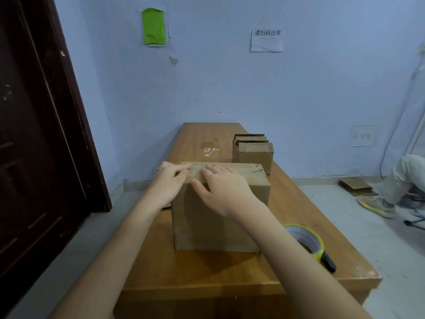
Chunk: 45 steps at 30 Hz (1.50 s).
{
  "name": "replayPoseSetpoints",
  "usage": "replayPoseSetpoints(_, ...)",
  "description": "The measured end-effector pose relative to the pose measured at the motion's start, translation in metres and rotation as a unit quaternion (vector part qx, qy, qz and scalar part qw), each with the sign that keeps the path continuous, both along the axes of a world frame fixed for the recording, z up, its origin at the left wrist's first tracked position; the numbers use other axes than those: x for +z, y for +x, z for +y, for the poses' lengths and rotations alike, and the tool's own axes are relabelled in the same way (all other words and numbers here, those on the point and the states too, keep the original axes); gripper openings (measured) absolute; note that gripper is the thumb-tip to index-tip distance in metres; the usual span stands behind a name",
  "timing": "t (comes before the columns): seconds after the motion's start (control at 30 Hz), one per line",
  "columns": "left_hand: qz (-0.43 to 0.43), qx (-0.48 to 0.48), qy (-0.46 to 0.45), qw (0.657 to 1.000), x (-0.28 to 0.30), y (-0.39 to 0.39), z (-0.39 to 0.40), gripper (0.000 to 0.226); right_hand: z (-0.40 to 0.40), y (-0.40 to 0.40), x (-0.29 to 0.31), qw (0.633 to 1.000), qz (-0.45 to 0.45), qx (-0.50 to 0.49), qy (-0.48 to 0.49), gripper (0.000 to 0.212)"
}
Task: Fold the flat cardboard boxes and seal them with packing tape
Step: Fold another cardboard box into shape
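A folded brown cardboard box (pixel 207 224) stands in the middle of the wooden table (pixel 207 272). My left hand (pixel 169 183) lies at the box's top left edge, its fingers resting along the top. My right hand (pixel 220 189) presses flat on the box top with straight fingers, the thumb over the front edge. A roll of packing tape in a yellow-green dispenser (pixel 307 240) with a black handle lies on the table to the right of the box. Tape on the box top is not clear to see.
A stack of flat cardboard boxes (pixel 253 153) stands behind the box at the right. A dark door (pixel 34 134) is to the left. At the right, a person's leg and shoe (pixel 377 204) and loose cardboard (pixel 356 186) are on the floor.
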<state>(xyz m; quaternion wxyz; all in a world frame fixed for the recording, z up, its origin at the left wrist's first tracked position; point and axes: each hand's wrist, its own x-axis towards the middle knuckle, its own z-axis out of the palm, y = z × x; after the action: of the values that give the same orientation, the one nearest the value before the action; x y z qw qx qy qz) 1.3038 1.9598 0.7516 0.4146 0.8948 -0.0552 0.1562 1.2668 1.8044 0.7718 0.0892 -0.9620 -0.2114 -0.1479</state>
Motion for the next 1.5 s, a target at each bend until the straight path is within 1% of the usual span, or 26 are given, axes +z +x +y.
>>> replayPoseSetpoints(0.13,-0.003,0.004,-0.029,1.0,0.008,-0.006,0.01,0.023,-0.003,0.005,-0.005,1.0,0.016,0.009,0.003,0.055)
replayPoseSetpoints(0.3,0.024,0.012,-0.039,0.999,0.012,-0.008,0.017,0.016,-0.049,0.002,-0.003,0.999,-0.011,-0.039,0.031,0.046)
replayPoseSetpoints(0.37,0.033,0.02,-0.047,0.998,0.014,-0.009,0.016,0.015,-0.071,0.0,-0.003,0.996,0.008,-0.061,0.063,0.045)
replayPoseSetpoints(0.43,0.042,0.029,-0.06,0.997,0.019,-0.01,0.013,0.014,-0.086,0.003,-0.005,0.989,0.04,-0.084,0.115,0.043)
replayPoseSetpoints(0.5,0.061,0.029,-0.091,0.994,0.026,-0.009,0.012,0.018,-0.095,0.011,-0.007,0.969,0.072,-0.088,0.218,0.038)
replayPoseSetpoints(0.57,0.084,0.021,-0.127,0.988,0.034,-0.008,0.01,0.026,-0.099,0.02,-0.007,0.927,0.103,-0.076,0.351,0.028)
replayPoseSetpoints(0.6,0.094,0.018,-0.143,0.985,0.037,-0.008,0.01,0.028,-0.099,0.022,-0.007,0.906,0.116,-0.076,0.4,0.022)
replayPoseSetpoints(0.63,0.104,0.016,-0.158,0.982,0.039,-0.008,0.011,0.028,-0.098,0.024,-0.006,0.891,0.128,-0.081,0.429,0.017)
replayPoseSetpoints(0.73,0.156,0.011,-0.2,0.967,0.039,-0.007,0.019,0.031,-0.098,0.027,-0.005,0.867,0.171,-0.092,0.458,0.019)
replayPoseSetpoints(0.77,0.185,0.008,-0.202,0.962,0.037,-0.006,0.023,0.034,-0.098,0.027,-0.005,0.863,0.187,-0.094,0.461,0.021)
replayPoseSetpoints(0.9,0.327,-0.024,-0.173,0.929,0.022,-0.003,0.033,0.061,-0.101,0.027,0.003,0.856,0.225,-0.091,0.457,0.019)
replayPoseSetpoints(0.97,0.351,-0.044,-0.177,0.918,0.017,-0.003,0.033,0.064,-0.1,0.027,0.006,0.851,0.222,-0.095,0.466,0.02)
replayPoseSetpoints(1.07,0.343,-0.065,-0.173,0.921,0.017,-0.003,0.032,0.063,-0.099,0.027,0.006,0.845,0.213,-0.118,0.475,0.032)
replayPoseSetpoints(1.17,0.325,-0.083,-0.168,0.927,0.02,-0.007,0.032,0.064,-0.1,0.021,0.008,0.87,0.246,-0.108,0.412,0.035)
replayPoseSetpoints(1.2,0.308,-0.084,-0.167,0.933,0.02,-0.01,0.032,0.063,-0.101,0.019,0.009,0.88,0.245,-0.099,0.395,0.035)
replayPoseSetpoints(1.3,0.24,-0.101,-0.172,0.95,0.025,-0.02,0.033,0.054,-0.103,0.014,0.015,0.902,0.184,-0.062,0.385,0.026)
replayPoseSetpoints(1.33,0.217,-0.114,-0.184,0.952,0.027,-0.022,0.034,0.053,-0.104,0.013,0.017,0.901,0.159,-0.041,0.402,0.02)
replayPoseSetpoints(1.37,0.196,-0.131,-0.202,0.951,0.029,-0.023,0.037,0.057,-0.105,0.012,0.019,0.892,0.14,-0.014,0.43,0.015)
replayPoseSetpoints(1.4,0.176,-0.149,-0.218,0.948,0.03,-0.023,0.04,0.068,-0.105,0.013,0.02,0.879,0.123,0.014,0.46,0.013)
replayPoseSetpoints(1.43,0.159,-0.164,-0.228,0.947,0.031,-0.023,0.042,0.081,-0.105,0.015,0.019,0.868,0.107,0.037,0.484,0.016)
replayPoseSetpoints(1.47,0.144,-0.173,-0.228,0.947,0.03,-0.022,0.044,0.09,-0.106,0.019,0.016,0.858,0.094,0.053,0.502,0.021)
replayPoseSetpoints(1.5,0.131,-0.179,-0.225,0.949,0.026,-0.021,0.043,0.09,-0.107,0.023,0.011,0.848,0.089,0.063,0.518,0.027)
